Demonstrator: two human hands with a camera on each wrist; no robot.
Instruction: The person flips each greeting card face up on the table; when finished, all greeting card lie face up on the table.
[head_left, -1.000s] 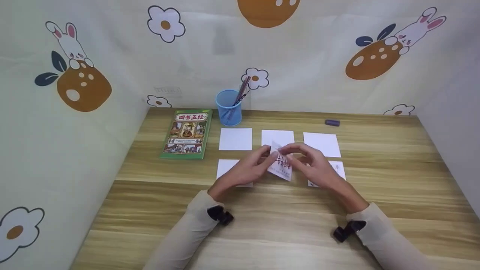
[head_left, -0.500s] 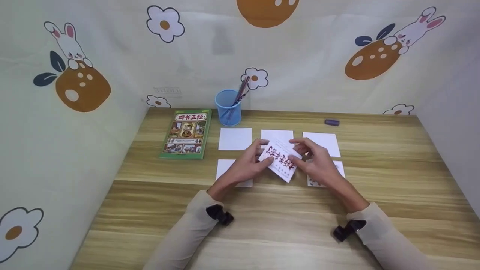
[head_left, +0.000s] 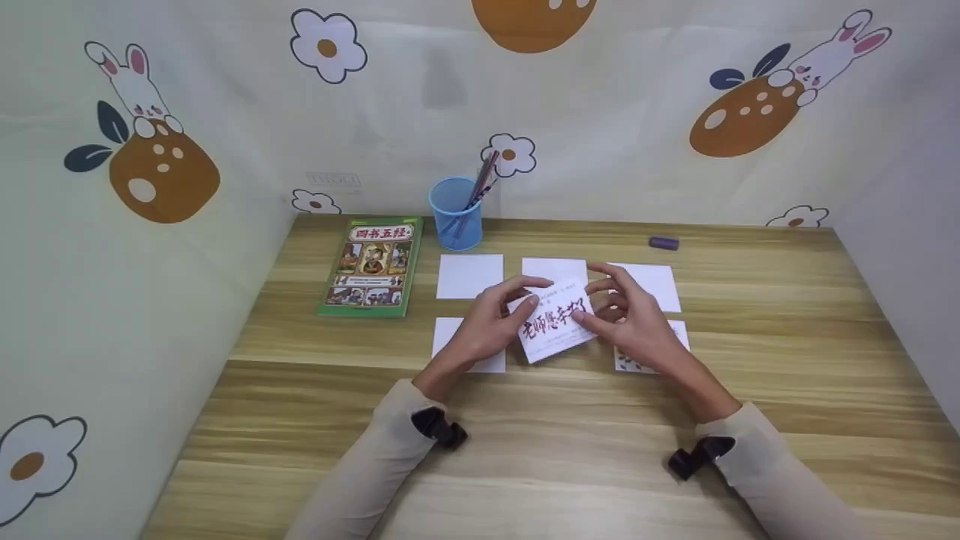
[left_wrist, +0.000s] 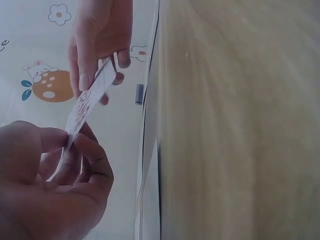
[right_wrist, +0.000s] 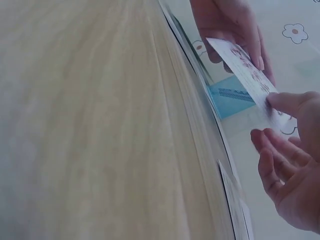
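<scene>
A small white square card (head_left: 556, 334) with red handwritten-style characters is held tilted above the middle of the table. My left hand (head_left: 491, 319) pinches its left edge between thumb and fingers, as the left wrist view also shows. At the card's right side, my right hand (head_left: 634, 319) touches the printed face with its thumb. The right fingers spread loosely behind, apart from the card (right_wrist: 250, 75) in the right wrist view. Under and around the hands lie blank white cards (head_left: 470, 276) in two rows. A printed card (head_left: 628, 361) is partly covered by the right hand.
A green comic-style book (head_left: 371, 266) lies at the back left of the wooden table (head_left: 525, 450). Beside it stands a blue mesh pen cup (head_left: 457, 221) with several pencils. A small dark purple cylinder (head_left: 664, 244) lies at the back right, near the patterned curtain (head_left: 615, 112).
The card has been turned round between the hands: first nearly edge-on, then with its writing upside down, now with its writing roughly upright. My right fingers have come off it.
</scene>
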